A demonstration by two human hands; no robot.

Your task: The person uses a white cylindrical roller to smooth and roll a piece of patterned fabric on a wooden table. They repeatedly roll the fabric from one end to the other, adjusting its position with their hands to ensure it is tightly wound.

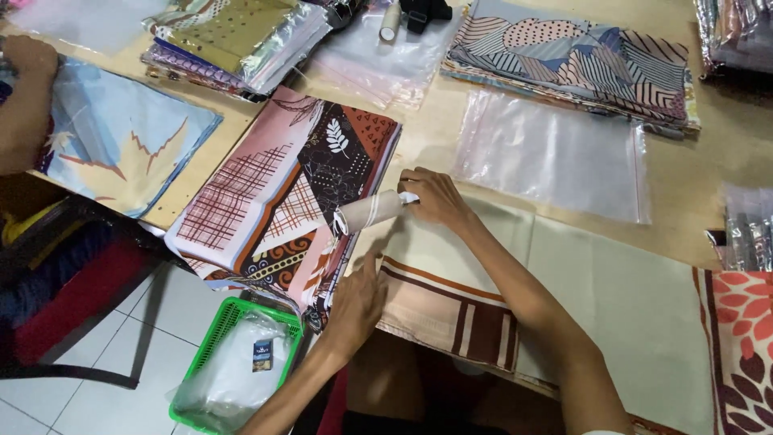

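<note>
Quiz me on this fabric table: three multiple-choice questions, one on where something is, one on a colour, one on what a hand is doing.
1. Where is the green basket?
A. on the table
B. on the tiled floor, below the table edge
C. on a chair

2. What colour are the stripes on the cream cloth under the hands?
A. brown
B. blue
C. green

3. What is the right hand doing?
A. resting open
B. holding the end of a pale roll
C. holding scissors

Answers:
1 B, it sits on white tiles beside the table.
2 A, brown bands cross the cloth.
3 B, its fingers close on the roll's end while the left hand presses the cloth.
</note>
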